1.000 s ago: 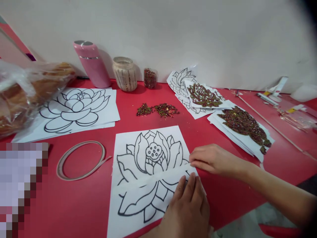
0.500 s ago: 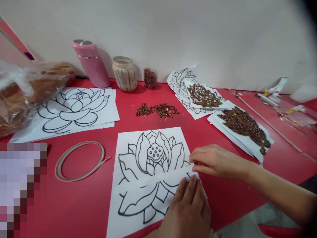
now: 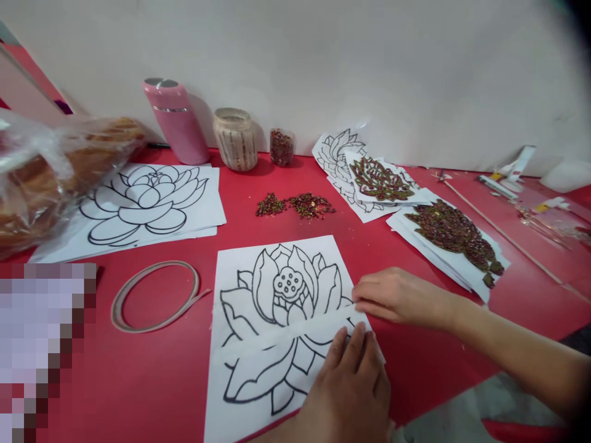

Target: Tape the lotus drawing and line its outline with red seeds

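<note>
A sheet of white paper [image 3: 258,424] with a black-outlined lotus drawing lies on the red table. Across its middle runs a whitish tape strip [image 3: 281,335], hiding a band of the drawn lines. My left hand [image 3: 353,384] rests flat on the sheet's lower right part, fingers stretched out just below the strip. At the right edge of the sheet, my right hand [image 3: 399,298] has its fingers closed together at the strip's end; the exact hold is partly hidden by the fingers. To the left lies a loose coil of flat pale band [image 3: 120,301].
Behind stand a pink flask [image 3: 178,126], a jar [image 3: 235,140] and a small cup of beans [image 3: 281,147]. Loose beans [image 3: 309,206] lie mid-table. Lotus sheets [image 3: 203,184] are stacked left beside a bagged loaf [image 3: 69,160]; bean-covered sheets [image 3: 457,240] lie right.
The view has shifted slightly, so the things on the left appear a little further right. Both hands stay in nearly the same places on the sheet.
</note>
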The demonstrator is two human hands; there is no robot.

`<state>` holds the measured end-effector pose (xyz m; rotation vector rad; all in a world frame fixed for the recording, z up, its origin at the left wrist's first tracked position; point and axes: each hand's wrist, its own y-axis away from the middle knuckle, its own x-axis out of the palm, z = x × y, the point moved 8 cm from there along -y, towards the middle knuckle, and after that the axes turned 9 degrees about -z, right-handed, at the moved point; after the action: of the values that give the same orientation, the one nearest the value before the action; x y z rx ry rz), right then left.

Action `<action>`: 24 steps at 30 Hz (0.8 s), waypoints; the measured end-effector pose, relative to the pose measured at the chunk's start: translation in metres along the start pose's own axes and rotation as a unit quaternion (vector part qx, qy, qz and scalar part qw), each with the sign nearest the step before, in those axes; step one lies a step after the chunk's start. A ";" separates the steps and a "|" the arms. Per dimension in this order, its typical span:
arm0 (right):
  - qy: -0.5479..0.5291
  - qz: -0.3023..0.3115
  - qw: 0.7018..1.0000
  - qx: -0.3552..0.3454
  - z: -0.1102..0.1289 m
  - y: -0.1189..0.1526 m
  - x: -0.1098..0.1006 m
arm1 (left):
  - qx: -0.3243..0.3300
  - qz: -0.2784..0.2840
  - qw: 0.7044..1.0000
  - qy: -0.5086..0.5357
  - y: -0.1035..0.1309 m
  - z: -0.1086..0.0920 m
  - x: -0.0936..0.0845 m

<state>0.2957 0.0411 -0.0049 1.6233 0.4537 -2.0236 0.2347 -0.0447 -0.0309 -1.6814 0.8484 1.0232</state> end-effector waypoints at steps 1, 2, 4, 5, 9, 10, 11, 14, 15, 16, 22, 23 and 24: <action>0.003 -0.001 1.000 0.003 0.000 -0.001 0.000 | 0.000 0.007 1.000 0.003 0.000 0.000 0.000; 0.001 -0.002 1.000 0.007 -0.001 -0.001 0.000 | 0.001 0.012 1.000 0.005 0.000 0.001 0.001; -0.017 -0.005 1.000 0.020 -0.002 0.000 -0.001 | 0.002 0.012 1.000 0.005 0.000 0.001 0.000; -0.028 -0.009 0.999 0.028 -0.003 0.002 -0.002 | 0.002 0.009 1.000 0.003 -0.001 0.001 0.000; -0.038 -0.021 0.998 0.051 -0.004 0.012 -0.006 | 0.004 0.006 1.000 0.000 0.000 0.000 0.001; -0.031 -0.020 0.998 0.046 -0.002 0.014 -0.006 | 0.004 0.008 1.000 0.001 0.000 0.000 0.001; -0.022 -0.019 0.999 0.039 0.001 0.016 -0.005 | 0.002 0.009 1.000 0.001 0.000 0.000 0.001; 0.011 -0.013 1.000 0.017 0.008 0.016 -0.002 | -0.001 0.014 1.000 0.000 0.000 0.000 0.001; 0.022 -0.011 1.000 0.012 0.010 0.015 0.000 | -0.002 0.019 1.000 0.000 0.000 0.000 0.001; 0.032 -0.010 0.999 0.007 0.011 0.013 0.000 | -0.003 0.022 1.000 -0.001 -0.001 0.000 0.001; 0.086 -0.031 0.995 -0.030 0.018 0.008 0.002 | -0.002 0.035 0.999 0.012 -0.002 -0.001 0.000; 0.096 -0.035 0.994 -0.040 0.019 0.008 0.003 | -0.001 0.040 0.999 0.016 -0.002 -0.001 0.000; 0.105 -0.037 0.993 -0.051 0.020 0.009 0.004 | -0.001 0.047 0.999 0.021 -0.003 -0.001 0.000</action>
<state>0.2836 0.0221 -0.0035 1.7867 0.6908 -1.8568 0.2376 -0.0446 -0.0301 -1.6833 0.9620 1.0553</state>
